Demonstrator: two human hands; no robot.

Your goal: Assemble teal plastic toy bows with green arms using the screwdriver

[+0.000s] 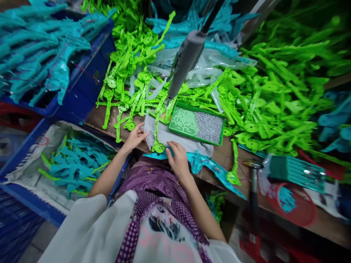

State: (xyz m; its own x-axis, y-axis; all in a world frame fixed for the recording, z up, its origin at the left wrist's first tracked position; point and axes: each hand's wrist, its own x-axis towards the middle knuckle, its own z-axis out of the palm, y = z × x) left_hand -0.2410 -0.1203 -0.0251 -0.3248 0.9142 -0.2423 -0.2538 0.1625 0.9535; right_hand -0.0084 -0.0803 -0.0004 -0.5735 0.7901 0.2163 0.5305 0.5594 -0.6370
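At the near edge of the bench, my left hand (136, 138) is beside a grey cloth (201, 147), its fingers loosely bent and apart, with nothing visible in them. My right hand (178, 159) rests over a long blue plastic part (197, 162), fingers stretched and thumb apart. Just left of those fingertips, a bright green plastic arm with a round end (158, 147) lies across the cloth and the blue part. A grey electric screwdriver (186, 62) hangs above, tip downward. Behind the cloth sits a green tray (197, 140) of small silvery screws.
Green plastic arms (270, 95) are heaped across the bench. Left stands a blue crate (93, 69) stacked with blue parts; below it, a lined bin (27, 171) holds blue and green pieces. A hammer (253, 175), a teal basket (298, 171) and a red dish (304, 204) are right.
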